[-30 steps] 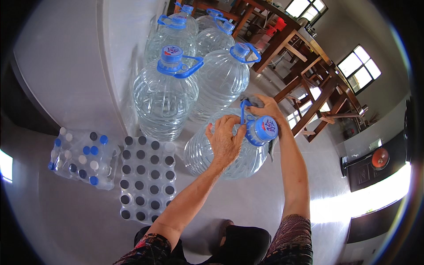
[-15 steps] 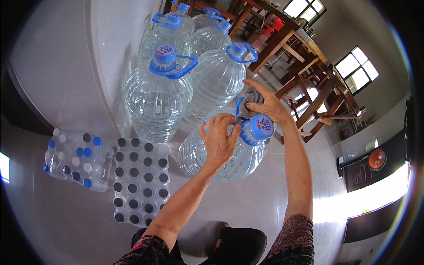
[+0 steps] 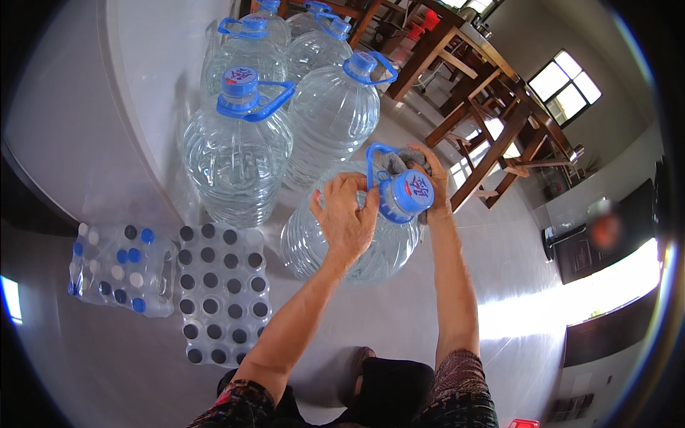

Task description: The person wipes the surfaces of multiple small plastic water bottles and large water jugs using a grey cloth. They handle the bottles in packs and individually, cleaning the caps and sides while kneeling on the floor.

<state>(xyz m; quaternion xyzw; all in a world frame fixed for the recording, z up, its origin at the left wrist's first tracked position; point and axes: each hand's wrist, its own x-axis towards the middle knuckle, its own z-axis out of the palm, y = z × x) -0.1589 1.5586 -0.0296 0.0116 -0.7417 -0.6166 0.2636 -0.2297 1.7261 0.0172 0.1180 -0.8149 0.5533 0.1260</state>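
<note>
A large clear water bottle (image 3: 307,242) with a blue cap (image 3: 412,191) leans on the floor in front of me, its neck tilted to the right. Its blue carrying handle (image 3: 371,167) stands up from the neck. My left hand (image 3: 346,217) lies over the bottle's shoulder, thumb and forefinger pinching the lower end of the handle. In my right hand (image 3: 439,189) is a grey cloth (image 3: 394,164), pressed against the far side of the neck behind the cap. Part of the cloth and some right fingers are hidden by the cap.
Several similar bottles, one nearest at the left (image 3: 239,160) and another beside it (image 3: 335,114), stand by a pale panel (image 3: 146,107). Two shrink-wrapped bottle packs, one with mixed caps (image 3: 107,264) and one with dark caps (image 3: 222,285), lie left. Wooden furniture (image 3: 499,135) stands far right.
My right hand and the cloth have moved round behind the neck, its fingers now closed in. The handle stands more upright, and my left hand stays by it. The whole view has shifted slightly.
</note>
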